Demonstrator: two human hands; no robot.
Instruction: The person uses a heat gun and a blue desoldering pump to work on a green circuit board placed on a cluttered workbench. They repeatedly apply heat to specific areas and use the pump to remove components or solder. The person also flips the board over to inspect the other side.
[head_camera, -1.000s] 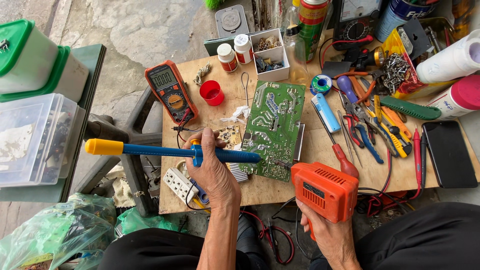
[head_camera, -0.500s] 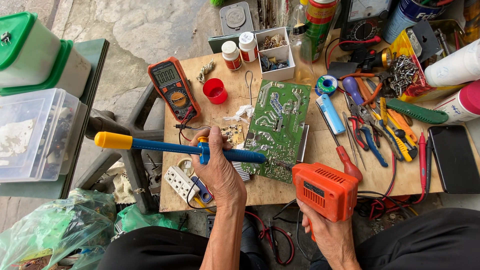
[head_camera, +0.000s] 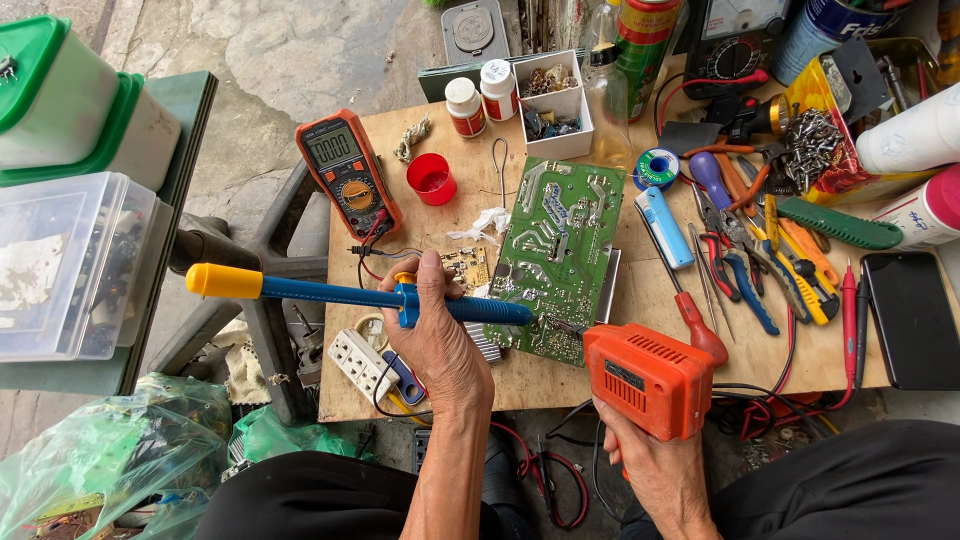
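My left hand (head_camera: 440, 340) grips a long blue desoldering pump (head_camera: 330, 294) with a yellow end, held level with its tip at the lower edge of a green circuit board (head_camera: 556, 256). My right hand (head_camera: 648, 468) holds an orange soldering gun (head_camera: 650, 378) by its handle, its tip meeting the same lower edge of the board. The board lies flat on the wooden table (head_camera: 640, 310), solder side up.
An orange multimeter (head_camera: 348, 172), a red cup (head_camera: 432, 178), two small bottles (head_camera: 480, 98) and a white parts box (head_camera: 556, 104) sit behind the board. Pliers and screwdrivers (head_camera: 760, 250) crowd the right, beside a black phone (head_camera: 912, 316). A white power strip (head_camera: 362, 362) hangs at the front. Plastic bins (head_camera: 60, 200) stand left.
The view has shifted slightly. The pump's yellow end has swung a little right and down; both tools stay at the board's lower edge.
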